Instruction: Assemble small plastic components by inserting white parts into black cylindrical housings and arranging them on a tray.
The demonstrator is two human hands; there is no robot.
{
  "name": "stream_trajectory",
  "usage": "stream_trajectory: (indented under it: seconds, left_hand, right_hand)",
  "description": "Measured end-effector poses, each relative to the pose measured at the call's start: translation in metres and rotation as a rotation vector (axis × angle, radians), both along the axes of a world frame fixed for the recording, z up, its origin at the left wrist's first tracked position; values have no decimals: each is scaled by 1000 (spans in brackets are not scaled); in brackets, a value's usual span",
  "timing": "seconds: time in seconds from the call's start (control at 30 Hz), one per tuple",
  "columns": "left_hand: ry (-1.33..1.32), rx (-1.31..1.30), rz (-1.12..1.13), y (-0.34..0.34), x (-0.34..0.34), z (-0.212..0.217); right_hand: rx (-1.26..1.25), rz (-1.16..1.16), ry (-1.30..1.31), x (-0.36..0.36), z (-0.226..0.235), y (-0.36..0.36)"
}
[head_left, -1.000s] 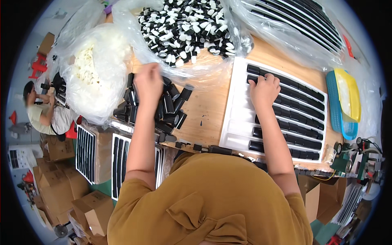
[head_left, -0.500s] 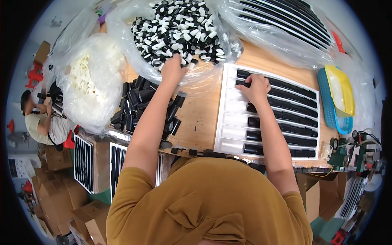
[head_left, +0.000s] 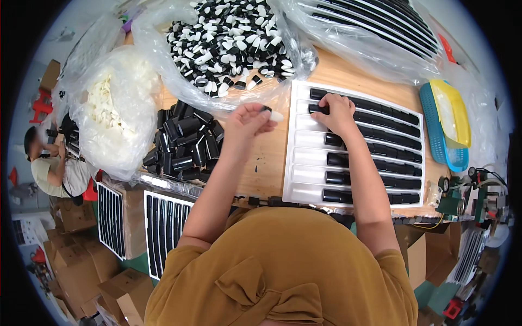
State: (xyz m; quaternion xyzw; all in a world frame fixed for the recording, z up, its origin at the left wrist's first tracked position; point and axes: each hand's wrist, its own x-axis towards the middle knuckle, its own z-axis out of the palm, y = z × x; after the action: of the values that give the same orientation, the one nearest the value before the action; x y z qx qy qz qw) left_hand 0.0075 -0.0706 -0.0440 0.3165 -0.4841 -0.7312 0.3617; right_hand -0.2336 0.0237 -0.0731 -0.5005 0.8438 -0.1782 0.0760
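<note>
My left hand (head_left: 249,124) is closed over the bare wood left of the tray, pinching a small black cap with a white oval tip (head_left: 276,116). My right hand (head_left: 338,115) has its fingers curled round the left end of the second row in the white tray (head_left: 296,155), on a black tube (head_left: 318,110). Similar black tubes lie end to end in the tray's long grooves; in the lower rows the left ends of the grooves are bare. A heap of black-and-white caps (head_left: 231,46) fills the clear plastic bag beyond my left hand.
Loose black tubes (head_left: 187,144) are piled left of my left forearm. A bag of cream-coloured pieces (head_left: 109,108) stands farther left. Wrapped filled trays (head_left: 375,27) lie at the back right, beside blue and yellow baskets (head_left: 454,117). Another person (head_left: 54,163) sits at far left.
My left hand has drawn back from the heap toward me and the tray, with a black-and-white cap now showing in its fingers. My right hand stays at the second row.
</note>
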Motion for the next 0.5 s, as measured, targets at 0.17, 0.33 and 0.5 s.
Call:
stream_trajectory:
  seconds: [0.17, 0.33, 0.5]
  left_hand:
    - [74, 305, -85, 24, -5, -29]
    - [54, 309, -138, 33, -9, -33]
    - [-99, 253, -88, 32, 0, -25]
  right_hand:
    - [-38, -20, 21, 0, -4, 0]
    - [-177, -228, 303, 32, 11, -4]
    - [-125, -274, 307, 34, 10, 0]
